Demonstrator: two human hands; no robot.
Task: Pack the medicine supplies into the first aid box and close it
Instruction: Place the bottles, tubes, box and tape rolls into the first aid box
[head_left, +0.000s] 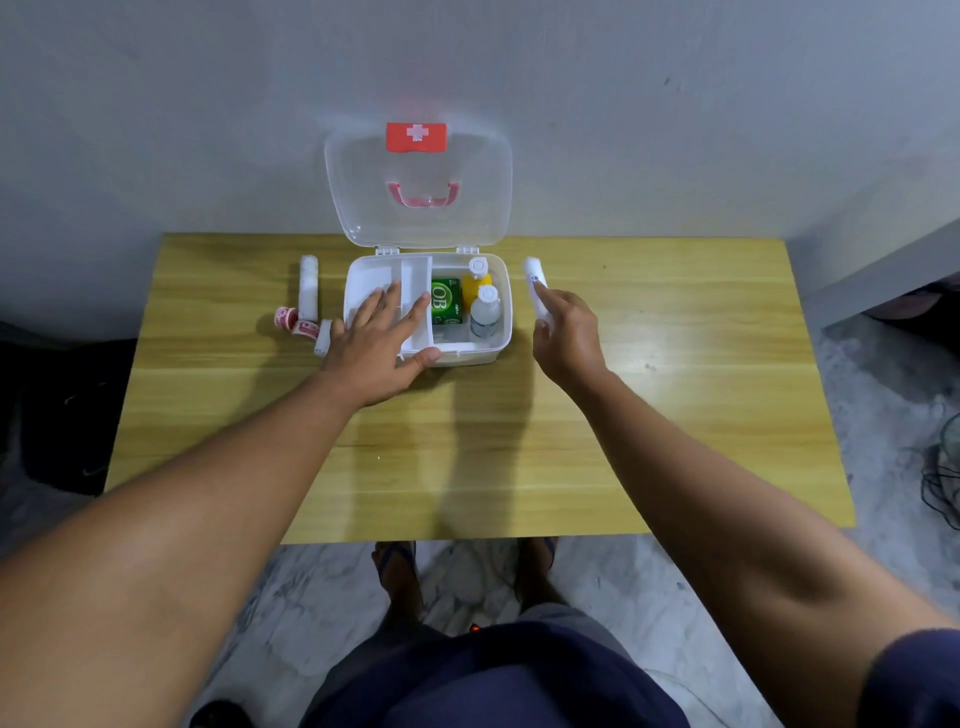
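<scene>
The left hand (382, 343) lies flat with fingers spread on the white inner tray (384, 291) of the first aid box (467, 353), its thumb along the box's near edge; it grips nothing. The right hand (563, 338) is closed around a white tube (535, 283), which sticks up past the fingers, just right of the box. Between the two hands, in the open compartment beside the left fingertips, sit a green packet (445, 301), a yellow bottle (477, 278) and a clear bottle (485, 312). Left of the left hand, on the wooden table (675, 415), lie a white bandage roll (308, 286) and red-and-white tape rolls (293, 322). The clear lid (415, 218) stands open beyond both hands.
</scene>
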